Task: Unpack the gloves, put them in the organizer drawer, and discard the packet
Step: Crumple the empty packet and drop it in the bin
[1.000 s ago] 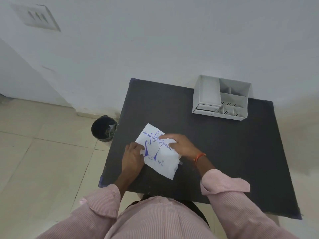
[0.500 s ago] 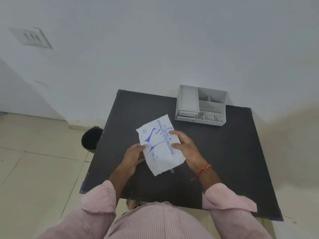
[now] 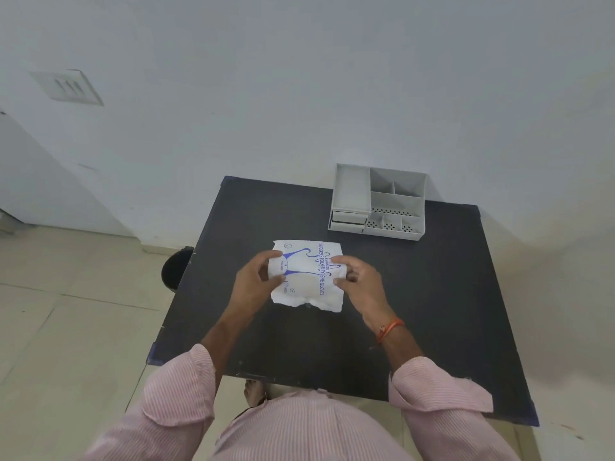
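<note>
- The glove packet (image 3: pixel 307 277) is a white pouch with blue print reading "disposable polyethylene gloves"; it sits between the two hands, over the middle of the black table (image 3: pixel 432 294).
- The left hand (image 3: pixel 254 284) pinches the packet's left edge, thumb on the printed face and fingers curled behind it.
- The right hand (image 3: pixel 361 281) grips the right edge the same way, with its fingertips (image 3: pixel 337 261) pressed onto the print near the top corner.
- The packet's lower edge looks ragged and slightly bulged; whether it rests on the table or is lifted just clear of it is hard to tell from this angle.
- No gloves show outside the packet.
- The grey organizer (image 3: pixel 377 201) stands at the far edge of the table, against the white wall (image 3: pixel 299 94), well apart from the packet.
- Its tall left section has a small drawer (image 3: pixel 347 217) at the bottom front, pushed in; the right side is split into open compartments, some with perforated fronts.
- A dark round bin (image 3: pixel 174 267) stands on the tiled floor (image 3: pixel 66 327) just beside the table's left edge, partly hidden by it.
- An orange thread band (image 3: pixel 389 329) circles the right wrist.
- Both forearms come out of rolled pink striped sleeves (image 3: pixel 179 390).
- A switch plate (image 3: pixel 66 86) is mounted on the wall at upper left.
</note>
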